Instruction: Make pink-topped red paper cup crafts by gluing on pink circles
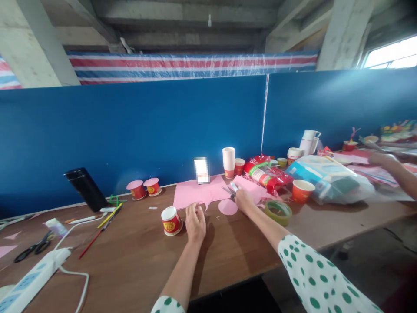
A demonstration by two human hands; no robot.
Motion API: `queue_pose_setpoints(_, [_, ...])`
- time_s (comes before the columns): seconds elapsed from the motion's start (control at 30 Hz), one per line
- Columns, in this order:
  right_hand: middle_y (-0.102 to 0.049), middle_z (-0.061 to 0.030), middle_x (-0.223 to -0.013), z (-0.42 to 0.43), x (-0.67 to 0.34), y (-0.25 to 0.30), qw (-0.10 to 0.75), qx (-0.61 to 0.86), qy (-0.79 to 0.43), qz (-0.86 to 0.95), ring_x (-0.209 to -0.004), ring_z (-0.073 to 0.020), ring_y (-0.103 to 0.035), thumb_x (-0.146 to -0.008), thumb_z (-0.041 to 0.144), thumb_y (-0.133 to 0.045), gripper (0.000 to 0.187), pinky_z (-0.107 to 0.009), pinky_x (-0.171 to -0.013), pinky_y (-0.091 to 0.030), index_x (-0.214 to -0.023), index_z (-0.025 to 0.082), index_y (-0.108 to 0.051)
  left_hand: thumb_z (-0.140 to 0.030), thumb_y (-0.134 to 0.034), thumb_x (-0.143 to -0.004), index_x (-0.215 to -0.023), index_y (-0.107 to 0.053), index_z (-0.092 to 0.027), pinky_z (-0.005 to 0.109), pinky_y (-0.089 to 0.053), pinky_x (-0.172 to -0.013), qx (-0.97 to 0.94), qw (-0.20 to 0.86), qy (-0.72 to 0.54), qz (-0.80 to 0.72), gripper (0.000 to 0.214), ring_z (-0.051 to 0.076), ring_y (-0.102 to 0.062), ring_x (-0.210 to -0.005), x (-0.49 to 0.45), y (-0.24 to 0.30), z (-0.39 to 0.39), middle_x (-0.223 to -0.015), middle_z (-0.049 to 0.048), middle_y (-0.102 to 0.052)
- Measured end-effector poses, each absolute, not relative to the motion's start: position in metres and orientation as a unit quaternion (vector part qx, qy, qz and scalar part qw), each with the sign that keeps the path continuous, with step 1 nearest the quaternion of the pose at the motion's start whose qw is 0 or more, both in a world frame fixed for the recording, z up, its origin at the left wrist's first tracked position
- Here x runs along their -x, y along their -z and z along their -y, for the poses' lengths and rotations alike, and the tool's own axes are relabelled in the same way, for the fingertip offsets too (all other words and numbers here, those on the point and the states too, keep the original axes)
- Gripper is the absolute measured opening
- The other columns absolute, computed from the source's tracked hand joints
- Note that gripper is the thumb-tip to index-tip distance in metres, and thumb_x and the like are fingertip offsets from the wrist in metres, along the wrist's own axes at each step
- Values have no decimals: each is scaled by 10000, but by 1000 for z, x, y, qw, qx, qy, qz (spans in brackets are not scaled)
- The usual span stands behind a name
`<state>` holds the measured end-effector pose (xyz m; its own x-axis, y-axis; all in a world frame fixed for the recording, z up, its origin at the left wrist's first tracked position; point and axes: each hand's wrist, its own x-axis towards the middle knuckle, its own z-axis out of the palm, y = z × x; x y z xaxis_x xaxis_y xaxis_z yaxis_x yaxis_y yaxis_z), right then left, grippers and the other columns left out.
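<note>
My left hand [196, 222] is closed, its fingertips pinched at the curved edge of pink paper [202, 204]; part of the grip is hidden. Just left of it stands a red paper cup [172, 221] with a white rim and yellow print. My right hand [245, 201] is closed around the handle end of scissors [229, 192], the blades pointing left. A small white tube-like object [233, 187] shows at its fingers; whether it is held is unclear. Between the hands, a cut pink paper circle [228, 207] lies flat. Larger pink sheets [189, 194] lie behind.
Two pink-topped red cups [137, 190] stand back left, near a black bottle [86, 189]. A power strip [35, 276] and black scissors [34, 248] lie left. At right are a tape roll [278, 212], cup [302, 191], red packet [265, 171], plastic bag [329, 180] and another person's arm [395, 169].
</note>
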<state>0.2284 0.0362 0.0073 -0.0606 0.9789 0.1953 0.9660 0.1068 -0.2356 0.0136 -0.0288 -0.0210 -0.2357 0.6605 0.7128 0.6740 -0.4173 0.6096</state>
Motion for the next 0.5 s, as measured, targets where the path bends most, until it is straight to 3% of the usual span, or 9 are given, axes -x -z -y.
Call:
queue_pose_setpoints(0.2, [-577,-158,-1093,-15,-220,-9,138,652,22,745,-1061,-277,-491,-862,277,-453,267,-359,-864,-385,-978,142,-653,-238,-386,-879,-1004,-552,-166,348,-451,-825,629,-1,565,534,219,204,-545,-955,-14,21,28,-987,102,-601])
queue_pose_setpoints(0.33, [-577,-168,-1057,-1,-213,-7,109,648,26,754,-1046,-292,-482,-829,384,-513,329,-362,-809,-415,-979,128,-655,-239,-378,-884,-991,-562,-169,351,-451,-823,634,-11,562,531,224,201,-550,-930,-14,21,29,-977,97,-605])
queue_pose_setpoints(0.5, [-551,-144,-1094,7,-209,-3,124,631,36,765,-1066,-288,-457,-843,378,-496,303,-343,-782,-423,-967,155,-659,-234,-378,-882,-994,-558,-163,363,-444,-859,643,-13,563,519,224,205,-549,-959,-14,22,27,-984,101,-606])
